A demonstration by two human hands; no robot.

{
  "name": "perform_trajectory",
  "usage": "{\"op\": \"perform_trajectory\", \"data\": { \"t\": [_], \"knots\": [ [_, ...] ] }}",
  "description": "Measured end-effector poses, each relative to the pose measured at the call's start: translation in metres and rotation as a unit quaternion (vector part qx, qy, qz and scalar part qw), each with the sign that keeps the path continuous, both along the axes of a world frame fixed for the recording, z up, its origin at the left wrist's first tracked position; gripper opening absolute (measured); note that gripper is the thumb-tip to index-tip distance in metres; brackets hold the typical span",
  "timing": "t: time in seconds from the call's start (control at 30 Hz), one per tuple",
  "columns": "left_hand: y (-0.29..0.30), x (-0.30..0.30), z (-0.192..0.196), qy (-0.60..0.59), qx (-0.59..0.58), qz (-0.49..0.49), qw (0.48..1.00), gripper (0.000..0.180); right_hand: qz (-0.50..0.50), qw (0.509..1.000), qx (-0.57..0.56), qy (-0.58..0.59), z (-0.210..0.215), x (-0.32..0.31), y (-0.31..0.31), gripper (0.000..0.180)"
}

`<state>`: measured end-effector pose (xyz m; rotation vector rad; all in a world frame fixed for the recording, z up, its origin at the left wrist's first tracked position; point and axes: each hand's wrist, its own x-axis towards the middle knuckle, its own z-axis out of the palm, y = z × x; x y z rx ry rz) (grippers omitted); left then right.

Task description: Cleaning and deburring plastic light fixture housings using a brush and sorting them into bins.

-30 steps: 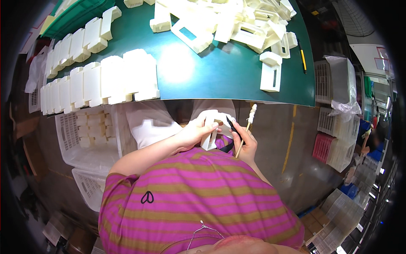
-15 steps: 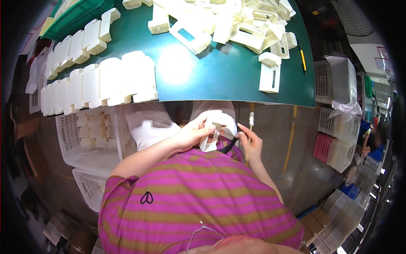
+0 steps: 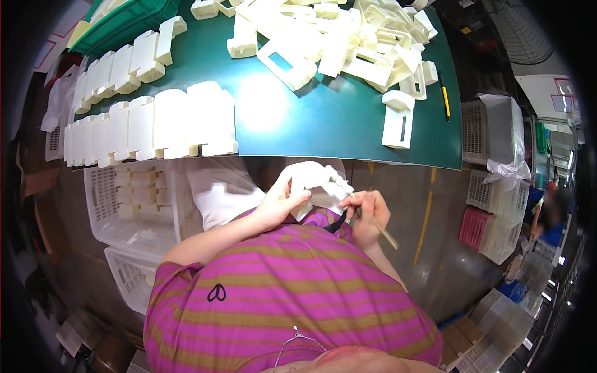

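My left hand [image 3: 275,206] is closed round a white moulded plastic part [image 3: 305,178], held in front of my waist just below the table edge. My right hand [image 3: 372,217] pinches a thin wooden stick [image 3: 388,237] whose end is wrapped in white material [image 3: 339,180]. That wrapped end lies against or very near the right side of the part; glare and blur hide whether they touch. A similar single part [image 3: 397,121] with a slot stands on the green table [image 3: 323,133], ahead and to the right.
Cream parts stand in two rows [image 3: 143,127] on the table's left, by a green crate [image 3: 134,25]. A loose heap of parts [image 3: 348,43] covers the far side, with a yellow-and-black pen-like tool [image 3: 445,102] to its right. A white basket [image 3: 134,217] holding parts stands below left.
The stick has swung from upright, away from the part, to a slant with its wrapped end at the part. My right hand now curls round it; the part has tilted in my left hand.
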<state>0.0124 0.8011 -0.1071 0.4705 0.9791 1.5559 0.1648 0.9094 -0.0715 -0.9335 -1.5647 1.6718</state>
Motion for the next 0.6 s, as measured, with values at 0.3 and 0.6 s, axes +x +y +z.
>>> {"op": "perform_trajectory", "data": {
  "t": [0.3,0.6],
  "knots": [
    [0.007,-0.009,0.014,0.153,0.020,0.040,0.987,0.057,0.080,0.981,-0.058,0.165,0.018,-0.001,-0.006,0.029],
    [0.004,-0.017,0.021,0.184,0.034,0.024,0.982,0.060,0.015,0.988,-0.016,0.155,0.018,-0.007,0.009,0.031]
  ]
}}
